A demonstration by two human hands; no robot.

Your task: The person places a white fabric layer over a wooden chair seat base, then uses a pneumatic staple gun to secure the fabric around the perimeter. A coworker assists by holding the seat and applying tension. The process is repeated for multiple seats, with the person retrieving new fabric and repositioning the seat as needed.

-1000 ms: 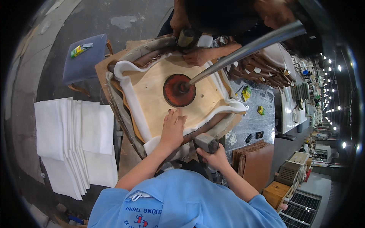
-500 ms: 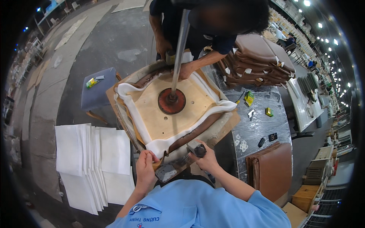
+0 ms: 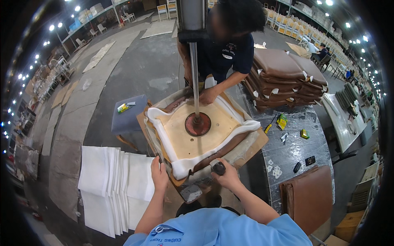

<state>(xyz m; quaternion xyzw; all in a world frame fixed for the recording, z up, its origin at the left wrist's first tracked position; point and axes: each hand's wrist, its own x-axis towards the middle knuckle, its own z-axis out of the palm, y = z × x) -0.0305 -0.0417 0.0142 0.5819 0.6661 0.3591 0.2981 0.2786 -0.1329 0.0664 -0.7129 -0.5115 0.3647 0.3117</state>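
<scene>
Left hand [image 3: 159, 174]: shifted to the seat's [image 3: 197, 135] lower-left edge, fingers pressed on the foam.
Right hand [image 3: 226, 175]: fingers still wrapped around the dark tool [image 3: 218, 167].

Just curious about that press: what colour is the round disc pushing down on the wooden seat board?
Dark rusty red disc, clearest in the head view.

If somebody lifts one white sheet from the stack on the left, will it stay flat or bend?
The white sheets would likely droop: they look thin and soft, lying fanned with uneven edges. One probably feels light for its size. Similar white padding curls over the seat board's edge, suggesting floppiness.
</scene>
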